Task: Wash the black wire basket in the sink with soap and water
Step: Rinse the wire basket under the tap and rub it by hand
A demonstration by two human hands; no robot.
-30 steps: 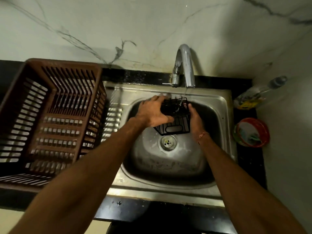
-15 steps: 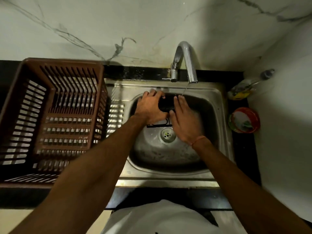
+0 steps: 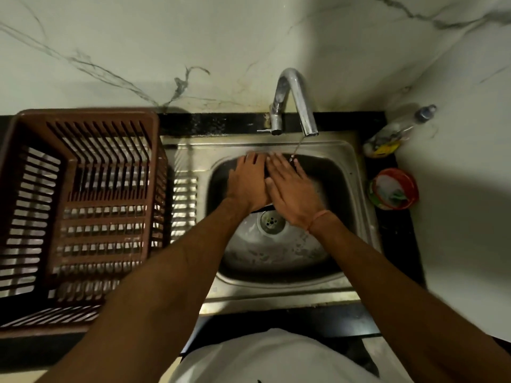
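Observation:
The black wire basket (image 3: 266, 170) lies low in the steel sink (image 3: 359, 194), almost wholly covered by my hands; only a dark sliver shows between them. My left hand (image 3: 247, 183) rests on its left part with fingers stretched over the far side. Beside it, touching, my right hand (image 3: 290, 189) lies flat on top with fingers spread. A thin stream of water (image 3: 296, 148) falls from the tap (image 3: 294, 98) onto my right fingertips.
A large brown slatted plastic crate (image 3: 83, 205) stands on the counter left of the sink. At the right are a lying bottle (image 3: 398, 131) and a round red-rimmed container (image 3: 394, 189). The drain (image 3: 271, 221) sits just below my hands.
The basket, held up and in view a second ago, has sunk under my hands. My right hand went from its side to flat on top. Both hands shifted towards the tap.

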